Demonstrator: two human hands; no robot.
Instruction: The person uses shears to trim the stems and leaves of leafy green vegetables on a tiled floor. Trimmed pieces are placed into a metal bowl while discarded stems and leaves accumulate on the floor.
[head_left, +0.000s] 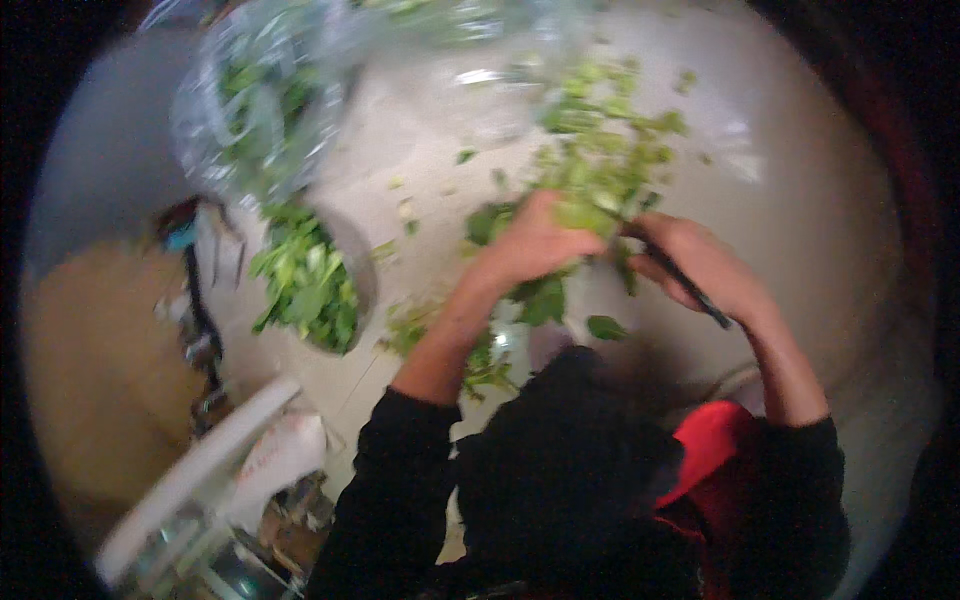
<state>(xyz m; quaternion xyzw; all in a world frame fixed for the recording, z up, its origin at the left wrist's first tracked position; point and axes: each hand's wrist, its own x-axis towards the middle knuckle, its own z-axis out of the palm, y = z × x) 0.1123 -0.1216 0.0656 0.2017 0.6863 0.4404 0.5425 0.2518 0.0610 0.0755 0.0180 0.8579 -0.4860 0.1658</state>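
Observation:
My left hand (529, 244) grips a leafy green vegetable (581, 215). Its pale green stem end shows beyond the thumb, and dark leaves hang below the wrist side. Close by on the right, my right hand (697, 259) holds a knife (679, 277). The dark handle slants back across the palm; the blade points at the stem end and is blurred, so I cannot tell whether it touches. Just past both hands lies a loose heap of light green trimmings (600, 142) on the pale floor (420, 112).
Left of my hands, leafy greens (307, 289) fill a grey basin (364, 274). Clear plastic bags hold more greens, one at upper left (262, 112) and another at the top (472, 22). A white-edged container (202, 472) with mixed items stands at lower left. Leaf scraps (416, 326) lie near my left forearm.

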